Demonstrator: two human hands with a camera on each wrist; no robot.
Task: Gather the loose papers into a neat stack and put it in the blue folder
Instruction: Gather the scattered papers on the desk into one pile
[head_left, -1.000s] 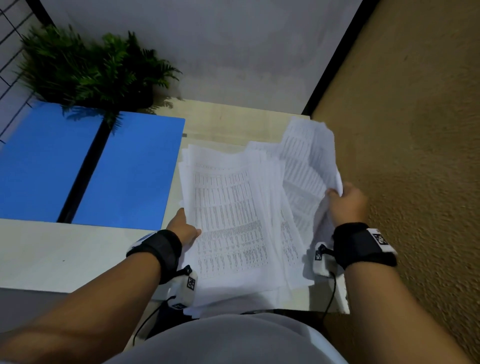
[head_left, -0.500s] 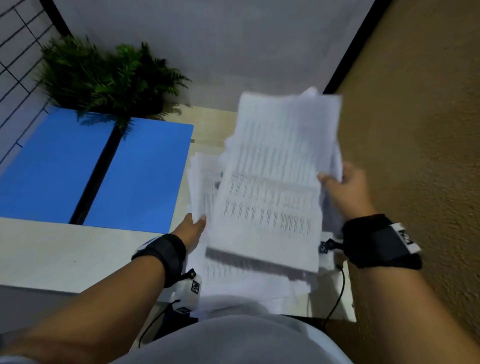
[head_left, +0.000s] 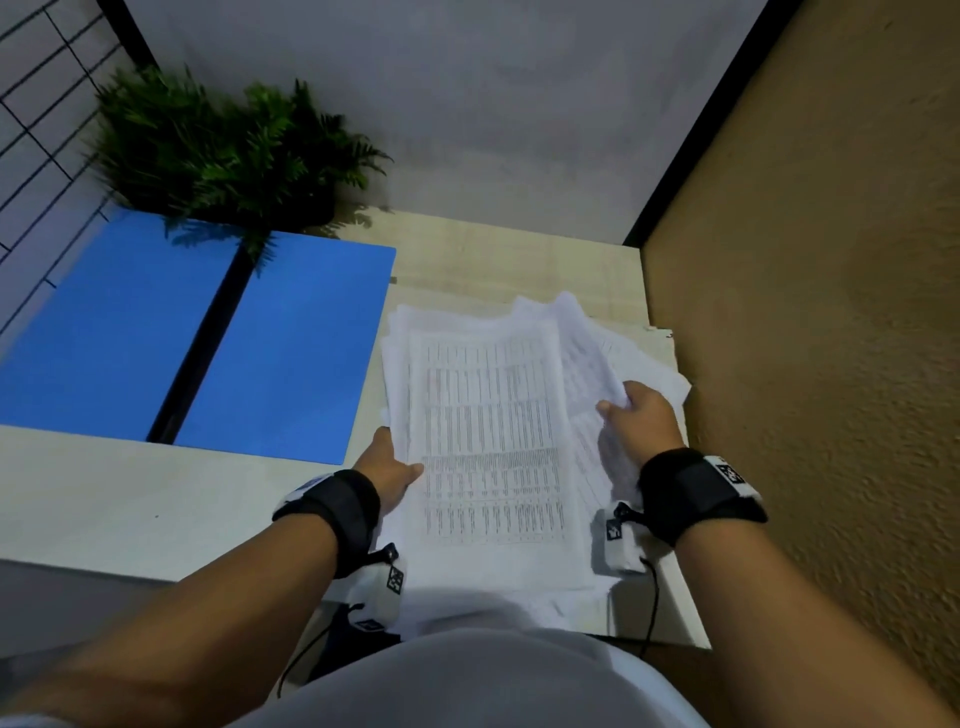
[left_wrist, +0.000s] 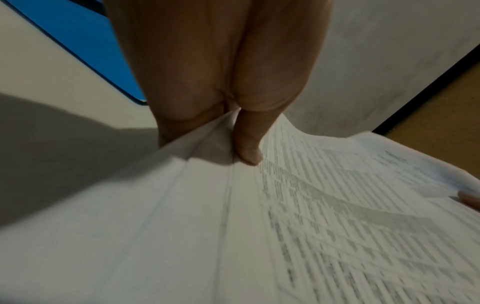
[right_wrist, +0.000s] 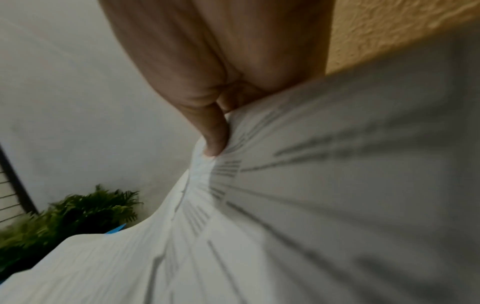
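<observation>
We see the open blue plastic folder (head_left: 291, 353) lying flat at far left, nothing inside it; the white printed papers (head_left: 488, 441) sit just right. Our left hand (head_left: 387, 470) grasps their left edge; our right hand (head_left: 641, 421) pinches the right sheets.

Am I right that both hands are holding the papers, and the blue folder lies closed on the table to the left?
Not quite: the blue folder lies open, not closed, both halves spread flat, as the head view shows. The rest holds: left hand and right hand both hold the papers.
</observation>
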